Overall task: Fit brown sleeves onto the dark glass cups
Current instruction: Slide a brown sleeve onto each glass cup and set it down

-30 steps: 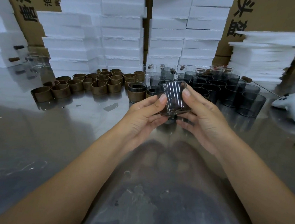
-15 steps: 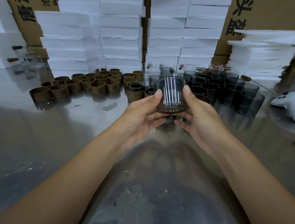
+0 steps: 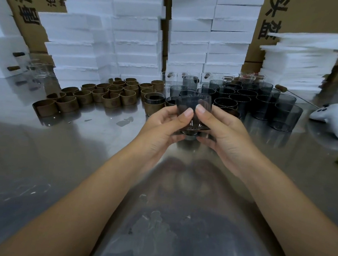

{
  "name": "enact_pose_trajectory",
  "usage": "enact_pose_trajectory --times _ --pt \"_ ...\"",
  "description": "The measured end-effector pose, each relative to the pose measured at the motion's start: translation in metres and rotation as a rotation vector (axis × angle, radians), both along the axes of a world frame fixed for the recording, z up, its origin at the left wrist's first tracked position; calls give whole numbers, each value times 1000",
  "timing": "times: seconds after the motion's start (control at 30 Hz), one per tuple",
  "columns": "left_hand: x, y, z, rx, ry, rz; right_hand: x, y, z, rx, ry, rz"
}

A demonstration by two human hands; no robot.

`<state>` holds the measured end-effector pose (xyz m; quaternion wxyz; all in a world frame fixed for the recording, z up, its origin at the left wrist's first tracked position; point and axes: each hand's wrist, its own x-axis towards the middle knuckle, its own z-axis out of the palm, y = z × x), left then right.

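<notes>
Both hands hold one dark glass cup (image 3: 193, 104) upright above the steel table (image 3: 80, 161). My left hand (image 3: 164, 127) grips its left side, thumb on the near wall. My right hand (image 3: 222, 132) grips the right side, thumb beside the other thumb. The cup carries no sleeve. Several brown sleeves (image 3: 110, 97) lie in rows to the left. One sleeved cup (image 3: 154, 104) stands just left of my hands. Several bare dark cups (image 3: 267, 103) crowd behind and to the right.
White foam boxes (image 3: 135, 34) are stacked along the back, with cardboard cartons (image 3: 306, 15) behind them and foam sheets (image 3: 298, 63) at the right. A white controller (image 3: 334, 120) lies at the right. A few clear glasses (image 3: 37, 71) stand far left.
The cup has turned from tilted to upright and sits a little lower between my hands. Both thumbs have closed together on its near wall.
</notes>
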<state>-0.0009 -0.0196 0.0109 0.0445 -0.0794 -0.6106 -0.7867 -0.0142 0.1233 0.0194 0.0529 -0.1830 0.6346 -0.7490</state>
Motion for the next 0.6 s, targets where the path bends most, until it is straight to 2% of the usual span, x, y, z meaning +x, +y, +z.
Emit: enact_pose_trajectory --times 0.4,0.6 --pt "-1 -6 2 68 -7 -153 -8 8 3 -95 -54 20" --pt "-2 -6 2 28 -18 -96 -6 5 1 -41 -23 39"
